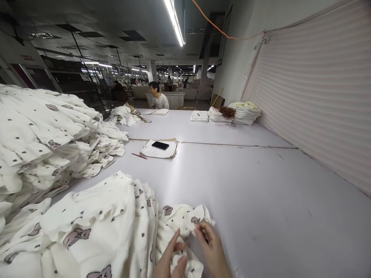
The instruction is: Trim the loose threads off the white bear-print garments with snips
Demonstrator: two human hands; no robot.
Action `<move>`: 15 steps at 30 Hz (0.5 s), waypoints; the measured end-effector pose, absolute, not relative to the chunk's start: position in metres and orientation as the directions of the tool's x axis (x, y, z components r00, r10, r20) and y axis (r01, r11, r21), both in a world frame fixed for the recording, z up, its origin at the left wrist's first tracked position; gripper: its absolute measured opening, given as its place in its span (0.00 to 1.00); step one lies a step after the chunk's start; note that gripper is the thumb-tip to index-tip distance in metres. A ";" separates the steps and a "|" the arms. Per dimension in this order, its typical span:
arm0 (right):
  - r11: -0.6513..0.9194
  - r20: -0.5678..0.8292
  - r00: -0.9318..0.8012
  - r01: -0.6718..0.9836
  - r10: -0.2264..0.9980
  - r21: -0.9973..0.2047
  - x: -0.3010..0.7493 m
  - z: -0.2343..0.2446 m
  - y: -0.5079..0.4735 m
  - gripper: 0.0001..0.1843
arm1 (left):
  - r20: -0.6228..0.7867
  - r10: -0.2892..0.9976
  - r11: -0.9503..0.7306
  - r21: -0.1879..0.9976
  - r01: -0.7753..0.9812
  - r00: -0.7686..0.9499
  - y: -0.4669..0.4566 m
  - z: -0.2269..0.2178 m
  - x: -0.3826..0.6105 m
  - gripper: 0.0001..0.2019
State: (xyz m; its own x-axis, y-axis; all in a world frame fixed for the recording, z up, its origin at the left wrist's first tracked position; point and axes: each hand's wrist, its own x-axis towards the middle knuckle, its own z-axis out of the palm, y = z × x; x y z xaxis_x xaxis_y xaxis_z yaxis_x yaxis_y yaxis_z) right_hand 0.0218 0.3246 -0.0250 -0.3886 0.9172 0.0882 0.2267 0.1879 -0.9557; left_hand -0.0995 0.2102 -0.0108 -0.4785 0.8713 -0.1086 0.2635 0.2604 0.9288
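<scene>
A white fleecy garment [175, 220] printed with brown bears and small dark dots lies bunched at the table's near edge. My right hand [213, 247] pinches this garment near its right-hand edge, thumb and fingertips together. Just left of it, my left hand [171, 258] rests over the same cloth with its fingers apart. Its lower part runs out of the picture. Directly left of both hands stands a thick pile of matching garments [107, 216], folded over in layers.
A larger heap of the same printed cloth [43, 131] rises at the left. Farther off lie a phone [160, 145] on papers [162, 153] and a red pencil [139, 156]. Stacked white cloths [220, 116] stand at the table's far end. Behind it is a person [159, 96].
</scene>
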 end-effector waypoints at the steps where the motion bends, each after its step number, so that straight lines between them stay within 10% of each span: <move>1: 0.156 0.067 -0.407 0.190 0.911 -0.969 0.025 -0.025 0.308 0.19 | -0.125 0.876 0.260 0.936 0.238 -0.466 0.213 -0.006 -0.098 0.29; 6: -0.027 -0.013 -0.361 -0.034 0.932 -0.999 0.039 -0.024 0.269 0.24 | -0.126 0.901 0.247 0.936 0.250 -0.416 0.214 0.018 -0.092 0.13; 15: 0.254 0.119 -0.466 0.238 0.877 -0.938 0.057 0.025 0.286 0.10 | 0.197 0.831 0.103 0.865 0.491 -0.521 0.197 0.024 -0.078 0.06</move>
State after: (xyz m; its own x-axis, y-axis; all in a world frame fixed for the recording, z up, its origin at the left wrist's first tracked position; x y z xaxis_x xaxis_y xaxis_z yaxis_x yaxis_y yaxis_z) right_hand 0.0569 0.2861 0.0250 -0.4656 0.8770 0.1191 0.2380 0.2537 -0.9375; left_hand -0.0779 0.1971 0.0235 -0.5209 0.8306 0.1968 0.4912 0.1031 0.8649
